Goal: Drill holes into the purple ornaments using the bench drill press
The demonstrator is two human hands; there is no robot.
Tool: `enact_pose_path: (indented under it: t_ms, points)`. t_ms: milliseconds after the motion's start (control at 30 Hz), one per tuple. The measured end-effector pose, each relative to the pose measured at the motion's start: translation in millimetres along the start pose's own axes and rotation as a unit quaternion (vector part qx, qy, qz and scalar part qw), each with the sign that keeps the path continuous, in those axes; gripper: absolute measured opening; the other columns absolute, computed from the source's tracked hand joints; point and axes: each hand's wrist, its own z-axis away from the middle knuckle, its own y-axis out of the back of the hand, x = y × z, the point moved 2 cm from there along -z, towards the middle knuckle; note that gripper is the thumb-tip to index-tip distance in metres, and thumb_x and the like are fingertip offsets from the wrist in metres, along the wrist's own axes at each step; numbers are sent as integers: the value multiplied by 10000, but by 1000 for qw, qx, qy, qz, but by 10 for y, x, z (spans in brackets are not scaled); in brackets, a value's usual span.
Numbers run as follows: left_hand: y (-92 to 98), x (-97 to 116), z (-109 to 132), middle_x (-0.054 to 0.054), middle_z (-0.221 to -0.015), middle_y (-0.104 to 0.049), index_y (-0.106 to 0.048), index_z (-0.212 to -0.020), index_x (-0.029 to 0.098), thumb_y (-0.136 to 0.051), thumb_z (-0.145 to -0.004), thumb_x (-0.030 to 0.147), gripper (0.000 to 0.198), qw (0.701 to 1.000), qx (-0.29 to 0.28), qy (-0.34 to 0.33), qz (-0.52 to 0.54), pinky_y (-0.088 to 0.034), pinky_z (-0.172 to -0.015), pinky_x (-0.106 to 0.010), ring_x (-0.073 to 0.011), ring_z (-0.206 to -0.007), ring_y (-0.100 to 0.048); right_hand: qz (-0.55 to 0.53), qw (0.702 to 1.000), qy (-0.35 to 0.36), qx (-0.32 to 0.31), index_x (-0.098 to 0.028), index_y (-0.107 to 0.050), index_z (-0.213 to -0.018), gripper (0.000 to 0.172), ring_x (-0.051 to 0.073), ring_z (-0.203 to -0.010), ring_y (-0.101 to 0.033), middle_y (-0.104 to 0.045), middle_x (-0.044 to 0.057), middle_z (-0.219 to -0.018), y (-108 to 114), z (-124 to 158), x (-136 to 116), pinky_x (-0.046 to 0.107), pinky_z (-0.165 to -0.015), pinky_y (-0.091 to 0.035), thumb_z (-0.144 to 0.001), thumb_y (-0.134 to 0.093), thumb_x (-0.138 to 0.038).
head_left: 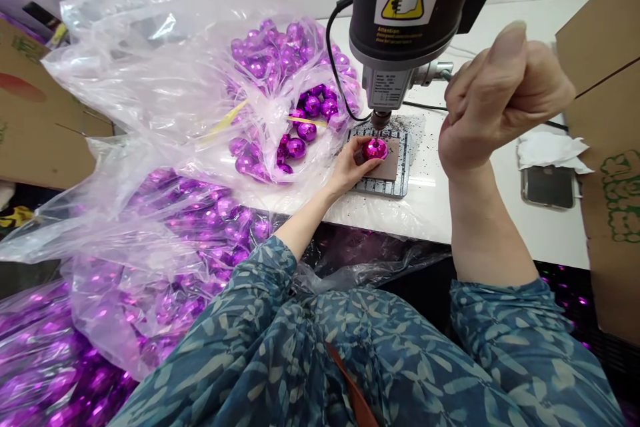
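Observation:
Between the thumb and fingers of my left hand (350, 167) sits a shiny magenta faceted ball (375, 149), with a dark spot on its top. The ball rests on a brown pad (387, 170) on the grey base plate (404, 177) of a bench drill press (400, 13). Right above the ball is the drill chuck (381, 121); I cannot tell whether the bit touches it. My right hand (505, 90) is closed in a fist around the drill press lever (443, 71), whose grip end is hidden by the fingers.
Left of the drill, an open clear plastic bag (165, 73) holds many purple balls (306, 131). Another bag of purple balls (200, 233) hangs at the table's left. A phone (547, 187) and crumpled tissue (553, 150) lie at right. Cardboard boxes (613, 147) flank the table (435, 213); dark shavings surround the base.

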Motion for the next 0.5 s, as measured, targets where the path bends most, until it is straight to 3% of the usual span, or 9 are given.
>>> enact_pose_path:
  t_ms: [233, 400, 500]
  points:
    - [-4, 1, 5, -108, -1396, -757, -646, -1322, 271, -937, -902, 533, 574, 1000, -7, -9, 15, -536, -1309, -571, -329, -1400, -722, 14, 999, 26, 13, -170, -54, -625, 876, -4, -401, -154, -59, -43, -470, 140, 145, 175, 293, -490, -67, -1023, -682, -633]
    - [-12, -8, 0, -103, -1385, -754, -648, -1319, 266, -958, -890, 532, 592, 1000, -5, -4, 15, -548, -1304, -547, -314, -1380, -729, 54, 998, 26, -36, -175, -70, -553, 882, 29, -412, -112, -61, -25, -436, 309, 273, 328, 334, -470, -138, -1051, -606, -668]
    - [-10, 3, 9, -106, -1395, -750, -646, -1329, 256, -959, -895, 529, 600, 1000, -4, -4, 11, -543, -1308, -529, -304, -1381, -727, 85, 994, 15, -68, -182, -75, -546, 885, 54, -430, -158, -81, -7, -437, 401, 341, 213, 363, -489, -183, -1052, -562, -721]
